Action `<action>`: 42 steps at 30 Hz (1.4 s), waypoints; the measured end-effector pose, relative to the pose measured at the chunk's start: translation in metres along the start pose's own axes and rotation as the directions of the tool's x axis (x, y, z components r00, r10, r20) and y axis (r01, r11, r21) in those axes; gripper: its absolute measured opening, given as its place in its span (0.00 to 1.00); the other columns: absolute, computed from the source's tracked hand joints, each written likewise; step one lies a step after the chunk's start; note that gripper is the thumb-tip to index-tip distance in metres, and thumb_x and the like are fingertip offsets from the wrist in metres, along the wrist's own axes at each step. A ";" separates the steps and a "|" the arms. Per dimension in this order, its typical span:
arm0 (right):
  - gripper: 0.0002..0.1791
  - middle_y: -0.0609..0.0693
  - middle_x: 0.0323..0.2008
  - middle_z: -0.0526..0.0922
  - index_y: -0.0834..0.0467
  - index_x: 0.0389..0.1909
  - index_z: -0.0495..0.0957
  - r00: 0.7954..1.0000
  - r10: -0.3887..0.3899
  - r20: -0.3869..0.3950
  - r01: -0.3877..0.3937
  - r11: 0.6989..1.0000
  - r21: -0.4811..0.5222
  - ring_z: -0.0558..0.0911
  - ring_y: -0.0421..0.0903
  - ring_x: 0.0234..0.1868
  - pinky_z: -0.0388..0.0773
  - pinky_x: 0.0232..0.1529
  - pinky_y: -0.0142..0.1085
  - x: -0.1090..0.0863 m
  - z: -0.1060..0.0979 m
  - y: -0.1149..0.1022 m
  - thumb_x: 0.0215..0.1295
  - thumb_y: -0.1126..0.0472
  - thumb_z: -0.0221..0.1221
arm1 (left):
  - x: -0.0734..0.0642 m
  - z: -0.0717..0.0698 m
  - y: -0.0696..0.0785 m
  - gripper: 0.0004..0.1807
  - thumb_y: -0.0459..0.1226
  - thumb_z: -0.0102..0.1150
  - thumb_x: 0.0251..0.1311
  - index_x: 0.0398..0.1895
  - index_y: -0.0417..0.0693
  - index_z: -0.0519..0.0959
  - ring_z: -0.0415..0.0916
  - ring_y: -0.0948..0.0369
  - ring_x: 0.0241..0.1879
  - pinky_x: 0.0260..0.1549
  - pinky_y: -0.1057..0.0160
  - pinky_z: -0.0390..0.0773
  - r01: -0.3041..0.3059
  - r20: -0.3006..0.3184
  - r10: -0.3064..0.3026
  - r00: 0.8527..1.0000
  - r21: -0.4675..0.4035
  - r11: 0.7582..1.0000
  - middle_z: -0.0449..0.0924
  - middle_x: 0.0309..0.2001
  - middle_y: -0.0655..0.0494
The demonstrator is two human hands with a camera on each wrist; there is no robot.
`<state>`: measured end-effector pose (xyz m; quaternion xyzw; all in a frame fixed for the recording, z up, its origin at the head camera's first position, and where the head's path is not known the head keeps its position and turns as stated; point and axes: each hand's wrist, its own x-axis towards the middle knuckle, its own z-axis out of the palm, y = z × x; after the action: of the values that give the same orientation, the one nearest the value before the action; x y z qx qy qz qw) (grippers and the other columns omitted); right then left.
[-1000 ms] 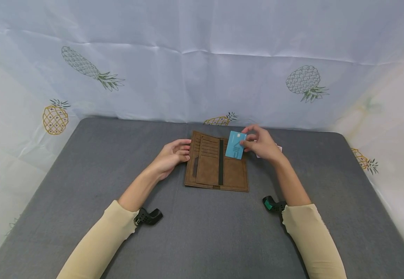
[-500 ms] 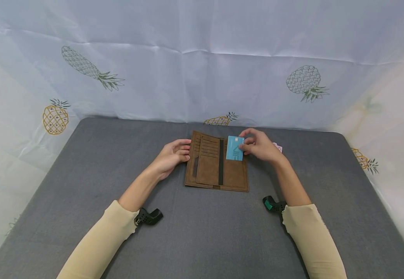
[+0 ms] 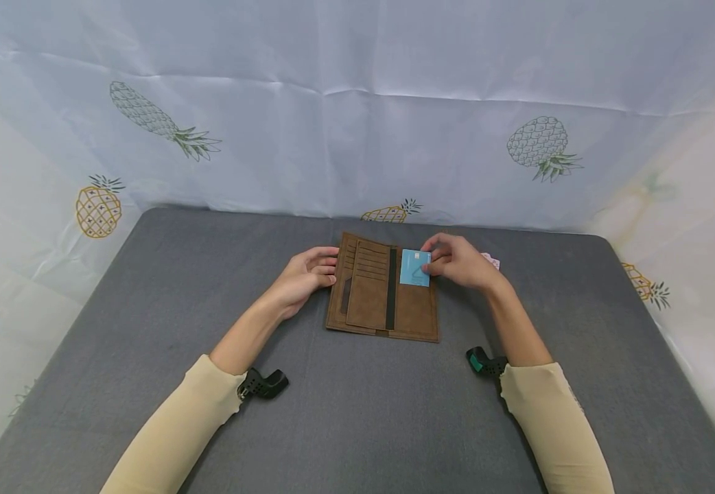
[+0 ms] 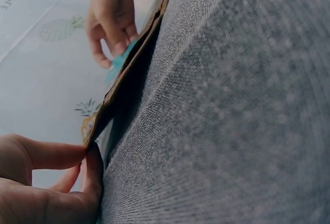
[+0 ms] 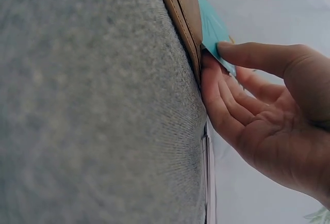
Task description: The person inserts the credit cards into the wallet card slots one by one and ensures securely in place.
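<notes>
A brown bifold wallet (image 3: pixel 416 312) lies spread on the grey table, with slots on its left flap and a dark band down the middle. My left hand (image 3: pixel 302 278) pinches the wallet's left edge between thumb and fingers, and in the left wrist view that edge (image 4: pixel 98 118) is lifted off the cloth. With thumb and fingers, my right hand (image 3: pixel 459 261) holds a light blue card (image 3: pixel 414 267) by its right side. The card's lower end is tucked into the wallet's right panel, as the right wrist view of the card (image 5: pixel 211 25) also shows.
Partly hidden behind my right hand, a pink and white paper-like item (image 3: pixel 492 261) lies on the table (image 3: pixel 357 412). A pineapple-print curtain (image 3: pixel 333 151) hangs along the table's back edge. Black wrist cameras sit at both sleeves.
My right hand has lowered the blue card toward me and straightened it; less of the card shows above the wallet's right panel. The left hand has stayed at the wallet's edge.
</notes>
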<state>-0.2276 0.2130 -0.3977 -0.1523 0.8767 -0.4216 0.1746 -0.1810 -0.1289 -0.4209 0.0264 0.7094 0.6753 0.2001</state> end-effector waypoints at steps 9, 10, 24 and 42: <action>0.15 0.60 0.46 0.83 0.66 0.55 0.80 0.998 -0.034 0.054 0.035 0.999 -0.026 0.82 0.47 0.43 0.80 0.45 0.34 -0.001 -0.001 0.001 0.71 0.68 0.67 | -0.001 0.001 0.001 0.35 0.20 0.53 0.73 0.83 0.41 0.64 0.69 0.45 0.75 0.65 0.61 0.78 -0.001 -0.003 0.001 1.000 0.002 1.000 0.66 0.78 0.36; 0.14 0.60 0.45 0.84 0.66 0.54 0.81 0.998 -0.035 0.058 0.037 0.999 -0.030 0.82 0.47 0.43 0.80 0.44 0.33 -0.001 -0.001 0.001 0.71 0.68 0.68 | -0.001 0.000 0.002 0.35 0.20 0.53 0.73 0.83 0.41 0.64 0.69 0.45 0.75 0.65 0.62 0.78 -0.001 -0.004 0.001 1.000 0.002 1.000 0.66 0.78 0.36; 0.06 0.59 0.42 0.90 0.64 0.45 0.86 0.992 -0.035 0.124 0.044 0.996 -0.071 0.86 0.45 0.41 0.82 0.44 0.34 -0.001 0.001 0.001 0.72 0.66 0.68 | -0.002 0.001 0.002 0.36 0.20 0.53 0.73 0.82 0.41 0.64 0.68 0.44 0.76 0.72 0.53 0.74 0.001 -0.004 -0.001 1.000 -0.001 1.000 0.66 0.78 0.37; 0.07 0.61 0.50 0.90 0.63 0.47 0.90 0.991 -0.074 0.115 0.087 0.989 -0.119 0.87 0.46 0.43 0.82 0.43 0.33 -0.003 0.000 0.000 0.73 0.66 0.67 | 0.001 0.001 0.000 0.35 0.21 0.54 0.73 0.83 0.42 0.64 0.68 0.44 0.76 0.74 0.51 0.75 0.007 -0.008 -0.007 1.000 0.014 1.000 0.66 0.78 0.37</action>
<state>-0.2252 0.2143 -0.3973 -0.2212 0.8832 -0.3643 0.1957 -0.1817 -0.1279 -0.4211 0.0226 0.7149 0.6697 0.1995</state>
